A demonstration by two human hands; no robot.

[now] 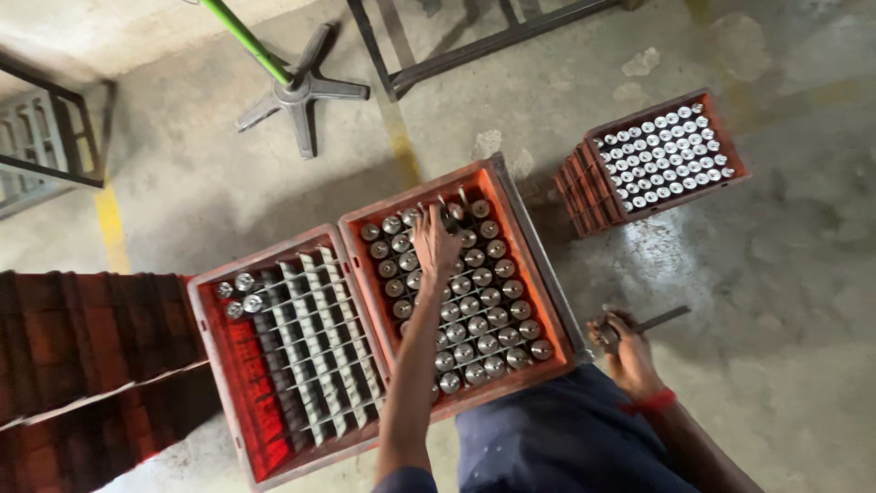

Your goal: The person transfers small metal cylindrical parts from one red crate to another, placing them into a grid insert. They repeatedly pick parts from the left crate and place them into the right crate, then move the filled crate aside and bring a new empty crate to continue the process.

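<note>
Bare, stained concrete floor (785,274) fills the head view, crossed by a faded yellow line (111,228). Three red plastic crates are seen on it. The middle crate (538,265) is packed with upright metal cylinders (493,301) standing in rows, their round silver tops showing. Touching its left side, a second crate (219,365) is fitted with a grey grid divider (315,338), and only three cylinders (235,297) are counted in its far left corner. Well apart, to the upper right, a third crate (671,160) is filled with the same silver-topped pieces. The left hand (434,245) is stretched over the far end of the middle crate, fingers curled down onto the cylinder tops; whether one is gripped cannot be told. The right hand (625,347) is held low beside the middle crate's right wall, closed around a dark metal tool (662,319) whose flat shaft points to the right. Dark blue cloth (557,429) over the person's lap is seen at the bottom edge. At the left edge, stacked red crates (82,365) are seen side-on. Farther off, a four-armed metal base (301,91) with a green pole (242,38) and black metal frames (474,46) are stood on the floor.
</note>
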